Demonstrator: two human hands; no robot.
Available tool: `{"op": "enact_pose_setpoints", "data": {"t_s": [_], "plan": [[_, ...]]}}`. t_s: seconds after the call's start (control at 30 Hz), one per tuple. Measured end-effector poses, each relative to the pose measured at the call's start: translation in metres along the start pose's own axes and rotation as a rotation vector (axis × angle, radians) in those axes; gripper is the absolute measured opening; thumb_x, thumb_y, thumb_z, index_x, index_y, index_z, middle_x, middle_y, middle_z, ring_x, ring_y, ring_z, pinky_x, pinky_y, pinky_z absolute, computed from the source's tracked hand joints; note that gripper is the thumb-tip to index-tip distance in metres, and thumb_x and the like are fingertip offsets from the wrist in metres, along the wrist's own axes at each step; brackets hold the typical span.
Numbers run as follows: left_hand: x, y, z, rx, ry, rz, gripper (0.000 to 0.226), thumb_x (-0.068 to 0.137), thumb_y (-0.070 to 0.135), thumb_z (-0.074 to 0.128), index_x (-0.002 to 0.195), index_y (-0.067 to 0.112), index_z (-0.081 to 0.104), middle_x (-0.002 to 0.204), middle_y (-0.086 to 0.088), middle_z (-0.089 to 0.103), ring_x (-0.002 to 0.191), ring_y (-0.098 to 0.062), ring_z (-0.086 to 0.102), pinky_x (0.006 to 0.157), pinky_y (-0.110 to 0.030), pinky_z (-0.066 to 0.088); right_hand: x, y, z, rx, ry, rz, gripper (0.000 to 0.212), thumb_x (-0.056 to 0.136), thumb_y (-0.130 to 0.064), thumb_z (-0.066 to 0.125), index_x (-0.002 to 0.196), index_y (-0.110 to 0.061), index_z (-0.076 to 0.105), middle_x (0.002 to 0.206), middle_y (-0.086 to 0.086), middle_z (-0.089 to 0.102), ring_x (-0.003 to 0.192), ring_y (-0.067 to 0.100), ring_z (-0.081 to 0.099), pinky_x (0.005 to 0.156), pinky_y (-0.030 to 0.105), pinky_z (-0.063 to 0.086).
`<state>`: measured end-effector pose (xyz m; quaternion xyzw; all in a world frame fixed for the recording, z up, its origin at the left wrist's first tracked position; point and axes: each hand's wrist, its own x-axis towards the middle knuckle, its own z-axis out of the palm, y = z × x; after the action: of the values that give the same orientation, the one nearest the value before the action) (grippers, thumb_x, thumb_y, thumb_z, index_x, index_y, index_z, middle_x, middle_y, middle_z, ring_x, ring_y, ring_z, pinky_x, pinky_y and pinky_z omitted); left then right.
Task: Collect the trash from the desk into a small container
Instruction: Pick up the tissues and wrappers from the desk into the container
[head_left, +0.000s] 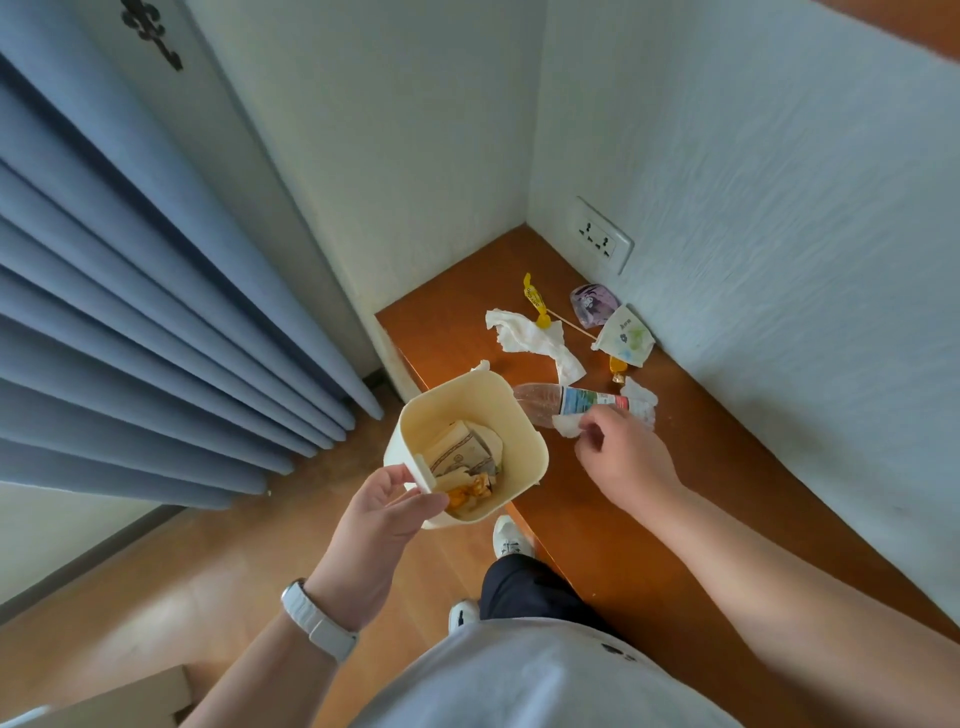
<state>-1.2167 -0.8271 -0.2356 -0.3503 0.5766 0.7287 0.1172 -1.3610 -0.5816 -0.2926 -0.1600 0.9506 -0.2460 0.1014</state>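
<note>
My left hand (382, 512) grips the near rim of a small cream bin (524, 431), held in the air beside the desk's edge; paper scraps and an orange wrapper lie inside. My right hand (621, 457) pinches a small white tissue piece (566, 425) just over the desk (675, 519), touching a flattened clear plastic bottle (566, 400) with a blue-and-red label. Farther back lie a crumpled white tissue (530, 335), a yellow wrapper on a stick (535, 301), a purple packet (592, 304), a printed paper cup (626, 338) on its side, an orange candy wrapper (618, 366) and another tissue (641, 400).
The orange wooden desk fills a corner between two white walls, with a wall socket (602, 236) just above it. Blue curtains (130, 312) hang at the left. Wooden floor, my shoes (511, 535) and a cardboard box (119, 701) are below.
</note>
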Motion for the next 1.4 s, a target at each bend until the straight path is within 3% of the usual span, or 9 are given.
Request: {"op": "enact_pose_setpoints", "data": {"t_s": [0.2,0.53,0.67,0.77,0.87,1.0,1.17,1.27,1.4], "plan": [[-0.008,0.0,-0.005,-0.006,-0.009,0.027,0.032,0.09,-0.004,0.066,0.12,0.0,0.057,0.11,-0.015,0.079,0.105,-0.034,0.074,0.095,-0.045,0.057,-0.008,-0.06,-0.031,0.149,0.198,-0.298,0.012,0.086,-0.009,0.067,0.098,-0.009,0.066,0.089,-0.002,0.063,0.073,0.013,0.061,0.059,0.033,0.058],[-0.018,-0.001,-0.021,-0.036,0.002,0.047,0.032,0.09,0.001,0.069,0.12,0.003,0.059,0.11,-0.015,0.078,0.105,-0.034,0.073,0.1,-0.048,0.055,-0.017,-0.125,-0.012,0.002,-0.103,-0.581,0.017,0.095,-0.017,0.054,0.107,-0.017,0.066,0.098,-0.005,0.065,0.084,0.012,0.059,0.069,0.031,0.055],[-0.007,-0.001,-0.025,-0.065,0.034,0.036,0.044,0.077,0.009,0.077,0.118,0.003,0.06,0.111,-0.017,0.078,0.106,-0.035,0.073,0.098,-0.047,0.056,-0.001,-0.125,-0.015,0.009,-0.086,-0.563,0.017,0.093,-0.018,0.055,0.104,-0.014,0.067,0.099,-0.004,0.065,0.085,0.012,0.06,0.069,0.031,0.055],[0.004,0.0,-0.028,-0.066,0.062,0.01,0.053,0.068,0.017,0.077,0.116,0.004,0.061,0.11,-0.016,0.078,0.108,-0.037,0.072,0.1,-0.051,0.055,0.02,-0.119,-0.022,0.039,-0.029,-0.503,0.015,0.091,-0.011,0.06,0.102,-0.008,0.068,0.098,0.001,0.066,0.08,0.011,0.06,0.064,0.018,0.05],[0.02,0.002,-0.033,-0.073,0.089,-0.018,0.053,0.067,0.018,0.077,0.116,0.005,0.06,0.114,-0.018,0.076,0.108,-0.036,0.072,0.095,-0.044,0.057,0.054,-0.107,-0.021,-0.004,-0.039,-0.359,0.017,0.093,-0.015,0.058,0.108,-0.011,0.066,0.105,-0.001,0.063,0.083,0.011,0.059,0.068,0.029,0.055],[0.037,0.01,-0.037,-0.097,0.136,-0.053,0.051,0.066,0.017,0.075,0.114,0.005,0.06,0.115,-0.019,0.075,0.107,-0.035,0.072,0.087,-0.036,0.058,0.11,-0.087,0.001,-0.144,-0.193,-0.222,0.021,0.094,-0.023,0.054,0.114,-0.019,0.06,0.116,-0.003,0.058,0.09,0.014,0.059,0.076,0.037,0.055],[0.055,0.023,-0.042,-0.091,0.164,-0.079,0.052,0.068,0.016,0.075,0.115,0.002,0.058,0.113,-0.019,0.076,0.105,-0.034,0.073,0.084,-0.036,0.059,0.167,-0.072,0.033,-0.25,-0.373,-0.258,0.032,0.09,-0.022,0.058,0.122,-0.024,0.058,0.13,-0.003,0.053,0.095,0.013,0.057,0.074,0.032,0.052],[0.069,0.031,-0.046,-0.099,0.168,-0.092,0.053,0.068,0.014,0.075,0.117,0.001,0.057,0.115,-0.019,0.075,0.099,-0.028,0.075,0.075,-0.028,0.061,0.192,-0.072,0.052,-0.265,-0.447,-0.289,0.037,0.089,-0.024,0.062,0.125,-0.026,0.057,0.128,-0.003,0.052,0.1,0.016,0.057,0.079,0.035,0.053],[0.087,0.044,-0.047,-0.067,0.191,-0.113,0.057,0.069,0.014,0.076,0.121,0.0,0.056,0.12,-0.022,0.072,0.107,-0.034,0.072,0.086,-0.036,0.06,0.211,-0.076,0.074,-0.368,-0.53,-0.311,0.03,0.088,-0.021,0.059,0.117,-0.027,0.057,0.116,0.001,0.052,0.096,0.022,0.056,0.075,0.038,0.055]]}}
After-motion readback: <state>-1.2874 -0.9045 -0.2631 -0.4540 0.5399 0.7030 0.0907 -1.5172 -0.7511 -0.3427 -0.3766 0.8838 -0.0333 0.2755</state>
